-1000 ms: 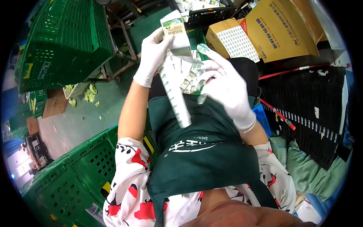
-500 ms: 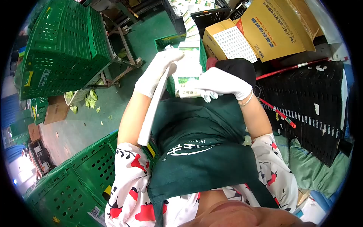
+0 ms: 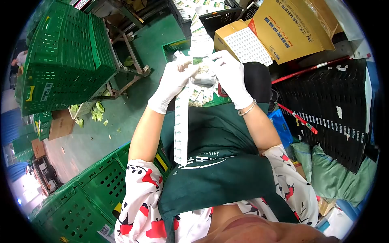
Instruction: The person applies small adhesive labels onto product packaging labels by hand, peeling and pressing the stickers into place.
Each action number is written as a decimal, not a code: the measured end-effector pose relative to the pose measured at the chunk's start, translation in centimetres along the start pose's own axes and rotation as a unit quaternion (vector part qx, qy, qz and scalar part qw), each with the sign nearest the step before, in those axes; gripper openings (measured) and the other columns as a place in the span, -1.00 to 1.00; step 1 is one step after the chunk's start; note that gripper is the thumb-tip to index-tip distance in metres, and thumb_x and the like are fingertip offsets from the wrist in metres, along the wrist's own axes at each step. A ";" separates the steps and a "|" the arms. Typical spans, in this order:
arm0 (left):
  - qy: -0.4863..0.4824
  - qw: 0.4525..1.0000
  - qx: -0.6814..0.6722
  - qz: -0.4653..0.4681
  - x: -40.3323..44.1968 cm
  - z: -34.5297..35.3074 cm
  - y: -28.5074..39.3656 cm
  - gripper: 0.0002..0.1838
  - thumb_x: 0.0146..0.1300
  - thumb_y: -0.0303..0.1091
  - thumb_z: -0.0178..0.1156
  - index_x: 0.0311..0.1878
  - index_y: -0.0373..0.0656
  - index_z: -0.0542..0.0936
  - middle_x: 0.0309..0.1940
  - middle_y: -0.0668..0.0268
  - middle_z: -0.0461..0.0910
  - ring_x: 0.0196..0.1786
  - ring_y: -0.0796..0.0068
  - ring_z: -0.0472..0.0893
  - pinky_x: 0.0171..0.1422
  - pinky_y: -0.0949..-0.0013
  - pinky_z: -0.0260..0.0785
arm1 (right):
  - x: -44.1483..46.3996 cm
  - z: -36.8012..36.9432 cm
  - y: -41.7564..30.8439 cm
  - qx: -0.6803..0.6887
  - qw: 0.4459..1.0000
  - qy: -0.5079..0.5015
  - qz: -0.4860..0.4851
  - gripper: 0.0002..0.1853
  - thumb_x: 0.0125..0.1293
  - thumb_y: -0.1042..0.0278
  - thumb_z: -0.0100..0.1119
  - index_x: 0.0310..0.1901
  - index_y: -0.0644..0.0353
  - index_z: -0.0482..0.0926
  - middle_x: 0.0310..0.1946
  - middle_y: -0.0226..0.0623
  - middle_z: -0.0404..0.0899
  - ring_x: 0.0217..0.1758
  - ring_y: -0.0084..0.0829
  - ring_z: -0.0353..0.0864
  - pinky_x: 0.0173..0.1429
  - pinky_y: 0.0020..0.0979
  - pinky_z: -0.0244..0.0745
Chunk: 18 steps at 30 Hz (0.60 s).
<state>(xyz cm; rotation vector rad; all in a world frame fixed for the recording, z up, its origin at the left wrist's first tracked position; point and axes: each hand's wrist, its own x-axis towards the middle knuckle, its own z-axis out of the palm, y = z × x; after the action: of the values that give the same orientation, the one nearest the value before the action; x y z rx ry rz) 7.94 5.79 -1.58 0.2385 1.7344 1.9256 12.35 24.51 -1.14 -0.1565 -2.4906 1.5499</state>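
Note:
My left hand (image 3: 173, 81), in a white glove, is closed on a long white strip of stickers (image 3: 181, 129) that hangs down over the dark green apron (image 3: 219, 170). Its fingertips also meet the left edge of a printed label band (image 3: 201, 42). My right hand (image 3: 231, 77), gloved too, pinches the right side of that band. The band runs up from between the hands towards a black crate (image 3: 221, 18). Below the hands, a green crate (image 3: 172, 46) holds many small printed packets (image 3: 198, 97).
An open cardboard box (image 3: 291, 32) and a sheet of round stickers (image 3: 248, 46) are at the upper right. Black crates (image 3: 324, 109) and a red pole (image 3: 298, 118) stand right. Green crates (image 3: 65, 60) are stacked left, with leaves (image 3: 97, 111) on the floor.
Both hands have come together over the label band, which now stretches up to the black crate. My right hand has risen from the band's lower part. The sticker strip hangs straighter and further right.

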 end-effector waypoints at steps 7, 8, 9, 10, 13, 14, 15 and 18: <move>-0.012 0.995 -0.075 -0.059 -0.1 -1.0 -0.1 -0.67 0.36 -0.37 0.24 0.10 -0.37 0.59 -0.06 0.29 0.68 -0.06 0.57 0.65 0.14 0.46 0.47 | -0.2 -2.6 -0.4 0.199 0.947 -0.247 0.050 -0.79 0.34 0.25 0.30 -0.28 0.25 0.64 -0.55 -0.46 0.56 -0.52 -0.74 0.44 -0.40 -0.57 0.34; -0.001 0.997 -0.064 -0.053 0.1 -0.9 0.4 -0.67 0.36 -0.37 0.24 0.10 -0.36 0.60 -0.07 0.30 0.69 -0.08 0.57 0.65 0.11 0.46 0.48 | -0.5 -2.8 -0.8 0.198 0.934 -0.294 0.040 -0.79 0.35 0.25 0.28 -0.27 0.24 0.64 -0.54 -0.46 0.56 -0.51 -0.74 0.44 -0.39 -0.57 0.34; 0.016 0.994 -0.091 -0.051 0.1 -0.5 0.9 -0.69 0.36 -0.36 0.25 0.08 -0.35 0.62 -0.09 0.31 0.69 -0.11 0.60 0.64 0.06 0.49 0.48 | -0.6 -3.6 -1.8 0.103 0.933 -0.342 0.049 -0.83 0.37 0.29 0.24 -0.21 0.23 0.65 -0.51 -0.45 0.58 -0.51 -0.74 0.44 -0.38 -0.59 0.34; 0.033 0.991 -0.119 -0.048 0.1 -0.1 1.6 -0.70 0.36 -0.35 0.26 0.06 -0.35 0.63 -0.12 0.32 0.69 -0.14 0.64 0.63 0.00 0.52 0.48 | -0.5 -3.6 -2.1 0.114 0.948 -0.287 0.073 -0.83 0.37 0.30 0.23 -0.19 0.23 0.66 -0.50 -0.45 0.58 -0.51 -0.74 0.44 -0.38 -0.60 0.33; 0.028 0.999 -0.033 -0.014 0.1 -0.1 1.3 -0.70 0.35 -0.42 0.25 0.08 -0.37 0.61 -0.09 0.27 0.70 -0.13 0.61 0.64 0.01 0.47 0.50 | -0.1 -2.9 0.4 0.199 0.974 -0.102 0.047 -0.81 0.38 0.32 0.21 -0.10 0.24 0.65 -0.43 -0.48 0.61 -0.46 -0.77 0.45 -0.39 -0.65 0.32; 0.024 1.000 0.010 0.000 0.0 0.0 1.0 -0.70 0.35 -0.44 0.24 0.08 -0.38 0.61 -0.09 0.27 0.69 -0.12 0.62 0.64 0.01 0.47 0.50 | 0.0 -3.2 -1.2 0.253 0.961 -0.071 0.090 -0.81 0.39 0.35 0.21 -0.08 0.27 0.63 -0.38 -0.48 0.61 -0.40 -0.78 0.47 -0.39 -0.70 0.29; 0.005 1.000 -0.008 0.025 0.2 0.1 0.0 -0.71 0.35 -0.42 0.25 0.07 -0.38 0.62 -0.10 0.28 0.70 -0.13 0.64 0.62 -0.01 0.49 0.49 | 0.2 -3.0 -1.6 0.237 0.967 -0.066 0.073 -0.81 0.37 0.38 0.24 -0.07 0.27 0.62 -0.36 -0.48 0.62 -0.38 -0.78 0.48 -0.38 -0.72 0.29; 0.005 0.999 0.008 0.030 0.3 0.4 -1.0 -0.74 0.33 -0.41 0.27 0.02 -0.35 0.64 -0.18 0.34 0.69 -0.17 0.69 0.59 -0.07 0.52 0.47 | 0.5 -0.7 -1.6 0.182 0.983 -0.020 -0.019 -0.76 0.25 0.47 0.37 -0.06 0.26 0.61 -0.31 -0.45 0.63 -0.36 -0.77 0.51 -0.33 -0.75 0.34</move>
<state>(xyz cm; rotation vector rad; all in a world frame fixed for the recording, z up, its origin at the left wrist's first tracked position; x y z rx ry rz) 8.13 6.38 -2.56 0.2920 1.7686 1.9586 12.05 24.53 0.70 -0.0216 -2.1747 1.9721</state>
